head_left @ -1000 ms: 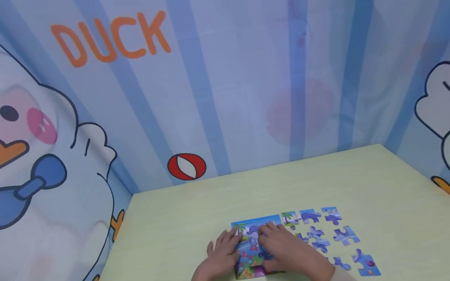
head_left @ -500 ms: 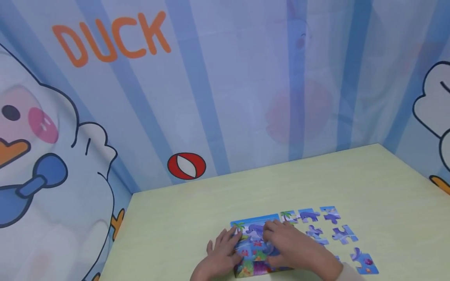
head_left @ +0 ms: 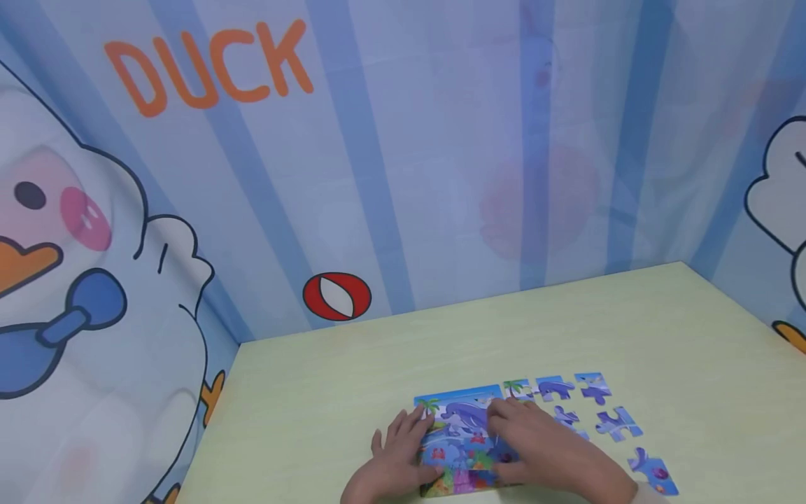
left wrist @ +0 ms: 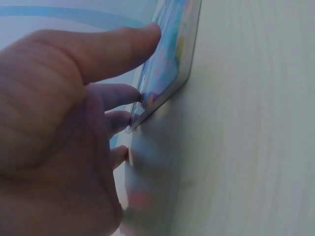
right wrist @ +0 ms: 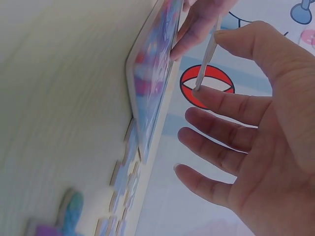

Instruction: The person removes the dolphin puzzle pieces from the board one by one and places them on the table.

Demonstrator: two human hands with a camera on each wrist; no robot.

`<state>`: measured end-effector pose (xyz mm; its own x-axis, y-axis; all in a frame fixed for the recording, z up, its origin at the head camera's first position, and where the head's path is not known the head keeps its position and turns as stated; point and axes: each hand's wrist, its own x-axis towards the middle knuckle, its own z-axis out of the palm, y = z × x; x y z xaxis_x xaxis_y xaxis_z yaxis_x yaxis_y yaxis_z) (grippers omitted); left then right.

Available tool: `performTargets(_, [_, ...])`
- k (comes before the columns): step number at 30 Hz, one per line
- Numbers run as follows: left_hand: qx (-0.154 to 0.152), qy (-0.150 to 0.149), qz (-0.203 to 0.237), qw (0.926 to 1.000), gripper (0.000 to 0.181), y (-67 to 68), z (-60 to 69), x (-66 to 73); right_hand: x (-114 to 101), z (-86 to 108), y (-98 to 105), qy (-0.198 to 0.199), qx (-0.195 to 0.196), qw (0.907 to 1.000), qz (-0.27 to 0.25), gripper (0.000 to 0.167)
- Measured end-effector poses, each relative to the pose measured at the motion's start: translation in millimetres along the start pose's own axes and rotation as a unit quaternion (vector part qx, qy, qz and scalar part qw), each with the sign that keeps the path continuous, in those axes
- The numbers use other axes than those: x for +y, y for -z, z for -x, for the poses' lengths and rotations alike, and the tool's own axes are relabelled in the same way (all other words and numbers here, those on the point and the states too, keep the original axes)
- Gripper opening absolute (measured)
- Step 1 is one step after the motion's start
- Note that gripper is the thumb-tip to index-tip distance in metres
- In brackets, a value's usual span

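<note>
A jigsaw board with a dolphin and sea picture lies flat on the table. My left hand rests along its left edge, fingers extended and spread; the left wrist view shows the thumb over the picture side. Above the board's right half is my right hand. In the right wrist view, its thumb and index finger pinch a thin jigsaw piece, seen nearly edge-on and apart from the board. The other right fingers are loosely bent. From the head, the right hand hides much of that piece and the board's lower right.
Loose jigsaw pieces lie right of the board: a palm tree piece, a dolphin piece, a top corner piece and several more. A corner piece lies farthest right. A printed cloth hangs behind the table.
My right hand has slid right across the board with the piece, showing more of the dolphin and covering some loose pieces. The left hand stays at the left edge.
</note>
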<state>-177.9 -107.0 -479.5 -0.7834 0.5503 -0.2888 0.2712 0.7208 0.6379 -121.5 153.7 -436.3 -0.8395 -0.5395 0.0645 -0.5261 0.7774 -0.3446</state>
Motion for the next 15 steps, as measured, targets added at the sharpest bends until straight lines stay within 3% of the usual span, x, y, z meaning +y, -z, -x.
performTargets(10, [0.012,-0.009,-0.012,0.9998,0.078,1.8,5.6,11.0,9.5,16.9,1.6,-0.012,0.0,0.9999,0.01,0.023])
performTargets(15, [0.016,-0.004,-0.018,0.9997,0.078,1.3,6.6,11.1,16.1,25.3,3.3,0.007,0.015,0.9996,0.021,0.025])
